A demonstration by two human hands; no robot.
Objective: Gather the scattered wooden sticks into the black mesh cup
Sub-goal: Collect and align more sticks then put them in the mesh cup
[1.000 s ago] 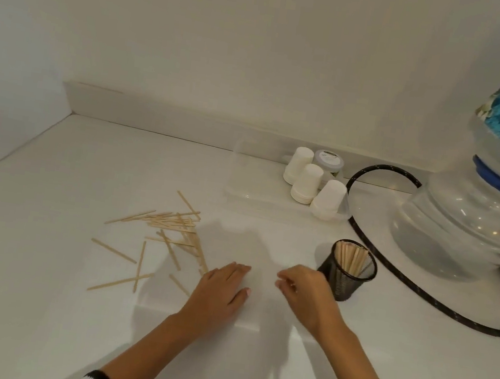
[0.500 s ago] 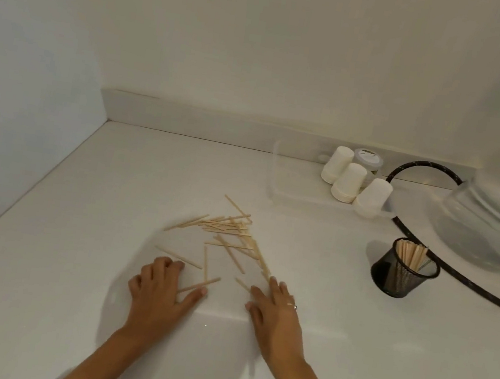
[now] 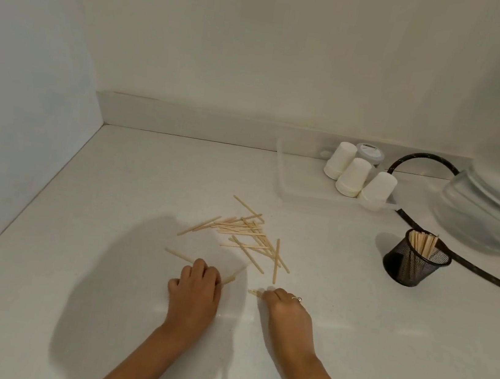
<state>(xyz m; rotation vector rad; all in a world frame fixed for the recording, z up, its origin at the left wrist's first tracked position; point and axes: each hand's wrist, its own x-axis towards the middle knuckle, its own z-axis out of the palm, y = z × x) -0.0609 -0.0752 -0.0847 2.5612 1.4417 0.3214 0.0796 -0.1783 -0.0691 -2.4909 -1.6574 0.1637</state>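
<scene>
The large clear plastic water bottle [image 3: 497, 204] is cut off by the right edge. Sticks under the curled left hand [image 3: 194, 290] and right hand [image 3: 285, 315] are partly hidden; both forearms are cropped below.

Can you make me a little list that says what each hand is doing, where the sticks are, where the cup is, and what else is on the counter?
left hand: fingers curled over sticks at the near edge of the scatter
right hand: fingertips pinching a stick end
loose sticks: piled criss-cross on the white counter, beyond both hands
black mesh cup: upright, to the right, some sticks already inside
white paper cups: three, upside down, in a clear tray
water jug: far right
black cable: behind the cup
</scene>
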